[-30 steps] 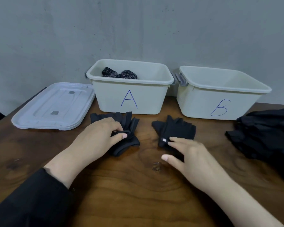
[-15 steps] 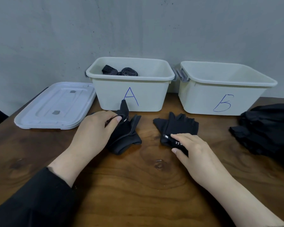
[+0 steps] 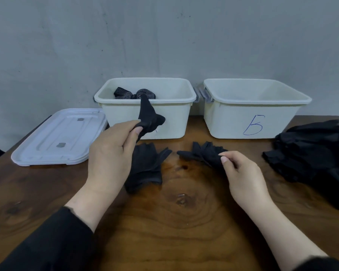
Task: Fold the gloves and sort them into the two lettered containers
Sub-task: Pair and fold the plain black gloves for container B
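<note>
Left hand (image 3: 114, 153) pinching a limp black fabric glove (image 3: 148, 118), lifted before the cream plastic bin marked A (image 3: 176, 118). Right hand (image 3: 241, 173) pinching the second black glove (image 3: 202, 153) flat on the wooden table (image 3: 184, 231). Mid-fold, seemingly; next, doubling over, then binning. Half a second back, left glove barely raised.

Open tabletop (image 3: 184, 222) before both bins (image 3: 219, 122)

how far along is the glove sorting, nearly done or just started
Early, it seems. Done: bin A holds some dotted gloves; bin B looks empty. In hand: the left hand lifts one glove, the right hand pinches another glove. Left: the black pile.
</note>
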